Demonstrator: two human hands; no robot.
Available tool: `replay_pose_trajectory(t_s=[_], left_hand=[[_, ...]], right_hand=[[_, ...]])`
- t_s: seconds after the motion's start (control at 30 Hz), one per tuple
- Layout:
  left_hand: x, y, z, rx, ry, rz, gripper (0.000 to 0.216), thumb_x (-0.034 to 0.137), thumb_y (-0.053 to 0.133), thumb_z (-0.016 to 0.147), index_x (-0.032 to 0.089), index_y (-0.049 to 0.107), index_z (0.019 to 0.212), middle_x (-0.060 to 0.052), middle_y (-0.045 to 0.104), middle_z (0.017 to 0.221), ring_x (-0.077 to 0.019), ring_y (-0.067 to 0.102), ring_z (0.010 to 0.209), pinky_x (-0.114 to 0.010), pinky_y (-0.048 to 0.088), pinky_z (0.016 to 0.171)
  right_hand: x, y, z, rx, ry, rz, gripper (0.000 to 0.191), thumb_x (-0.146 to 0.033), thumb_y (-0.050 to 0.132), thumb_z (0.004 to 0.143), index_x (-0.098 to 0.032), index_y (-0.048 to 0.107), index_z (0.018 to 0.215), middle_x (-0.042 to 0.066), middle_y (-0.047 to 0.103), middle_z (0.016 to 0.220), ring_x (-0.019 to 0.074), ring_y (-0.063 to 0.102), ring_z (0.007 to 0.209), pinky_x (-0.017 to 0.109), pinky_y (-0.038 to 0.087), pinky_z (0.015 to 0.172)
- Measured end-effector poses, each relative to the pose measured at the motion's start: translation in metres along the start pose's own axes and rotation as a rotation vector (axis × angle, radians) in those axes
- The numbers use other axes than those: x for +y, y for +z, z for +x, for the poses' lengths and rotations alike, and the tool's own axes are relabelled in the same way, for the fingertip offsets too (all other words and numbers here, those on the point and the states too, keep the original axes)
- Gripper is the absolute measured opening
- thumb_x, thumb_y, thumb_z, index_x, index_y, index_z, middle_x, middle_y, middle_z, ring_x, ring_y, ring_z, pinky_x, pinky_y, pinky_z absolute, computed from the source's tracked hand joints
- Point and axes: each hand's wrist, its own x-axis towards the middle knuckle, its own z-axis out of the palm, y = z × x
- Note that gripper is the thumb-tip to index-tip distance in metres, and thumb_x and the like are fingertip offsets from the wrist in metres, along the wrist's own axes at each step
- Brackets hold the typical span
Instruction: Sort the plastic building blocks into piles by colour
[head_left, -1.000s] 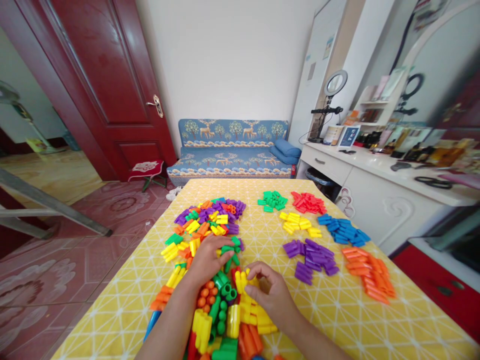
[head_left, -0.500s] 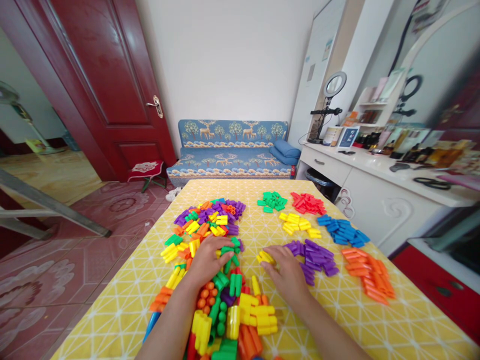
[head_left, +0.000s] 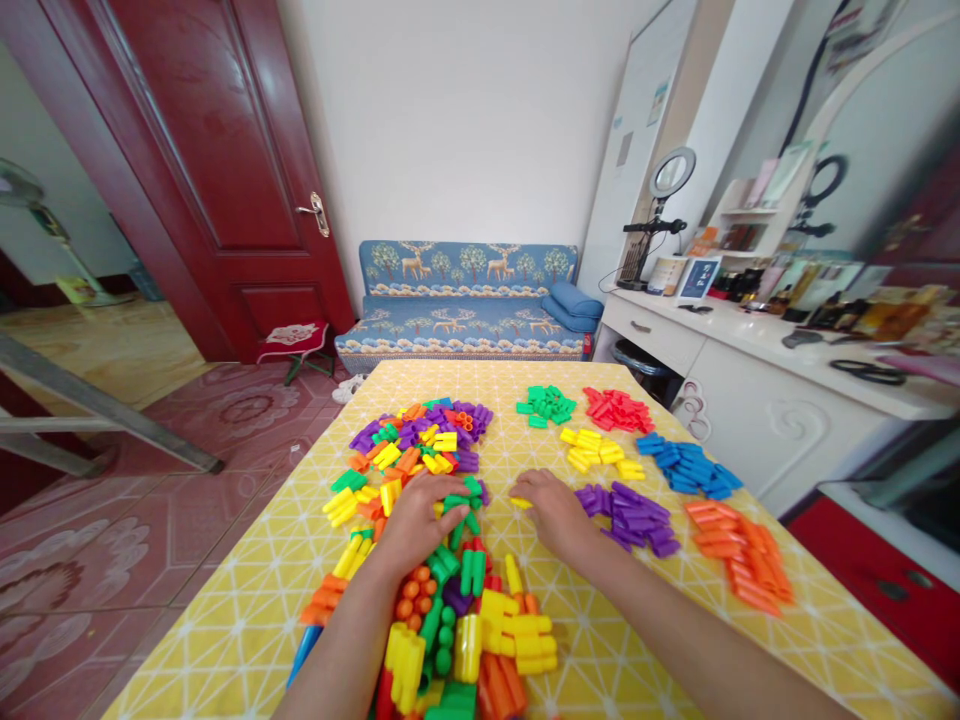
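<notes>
right hand on a yellow piece, left hand in the mixed heap

right hand (head_left: 551,510) is just right of frame center, palm down, fingers curled in and pinching a yellow piece (head_left: 520,503), only a sliver of it showing at the fingertips. thumb's hidden tbh. left hand (head_left: 416,520) is a bit left of center, resting on the mixed heap (head_left: 442,567) w/ its thumb on some green pcs. can't tell if it's gripping any, bc the fingertips are hard to see. heap runs down to the bottom edge.

just right of the right hand: purple pile (head_left: 634,515). above that, yellow pile (head_left: 596,452), then green pile (head_left: 546,406) & red pile (head_left: 617,410). further right, blue pile (head_left: 688,466), w/ orange pile (head_left: 739,550) below it. all on a yellow tablecloth (head_left: 247,620). blue sofa (head_left: 450,325) upper middle, red door (head_left: 202,150) upper left, white dresser (head_left: 787,390) on the right.
</notes>
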Motion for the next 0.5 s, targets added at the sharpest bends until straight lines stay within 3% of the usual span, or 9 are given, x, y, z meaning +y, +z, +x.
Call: replay_pose_trajectory(t_s=[0.13, 0.27, 0.5], left_hand=[[0.0, -0.001, 0.0, -0.012, -0.011, 0.003, 0.021, 0.036, 0.065, 0.082, 0.029, 0.073, 0.1, -0.004, 0.072, 0.109, -0.0244, 0.063, 0.106, -0.044, 0.044, 0.1], [-0.001, 0.0, -0.001, -0.013, -0.015, -0.007, 0.02, 0.034, 0.065, 0.081, 0.029, 0.073, 0.099, -0.003, 0.071, 0.11, -0.0236, 0.062, 0.106, -0.042, 0.045, 0.098], [-0.004, 0.001, -0.001, -0.006, -0.008, -0.006, 0.021, 0.035, 0.065, 0.081, 0.027, 0.073, 0.1, -0.004, 0.071, 0.11, -0.0236, 0.063, 0.105, -0.041, 0.046, 0.097]], right_hand=[[0.032, -0.01, 0.028, -0.004, 0.026, -0.133, 0.042, 0.002, 0.047, 0.074, -0.02, 0.071, 0.101, 0.005, 0.067, 0.109, 0.0188, 0.054, 0.106, 0.028, 0.038, 0.091], [0.059, -0.024, 0.036, 0.0, 0.082, -0.194, 0.037, 0.0, 0.046, 0.077, -0.018, 0.073, 0.094, 0.008, 0.069, 0.105, 0.021, 0.054, 0.105, 0.03, 0.038, 0.089], [0.067, -0.03, 0.026, 0.0, 0.146, -0.219, 0.031, -0.005, 0.049, 0.08, -0.018, 0.074, 0.095, 0.01, 0.07, 0.104, 0.0246, 0.054, 0.109, 0.035, 0.036, 0.093]])
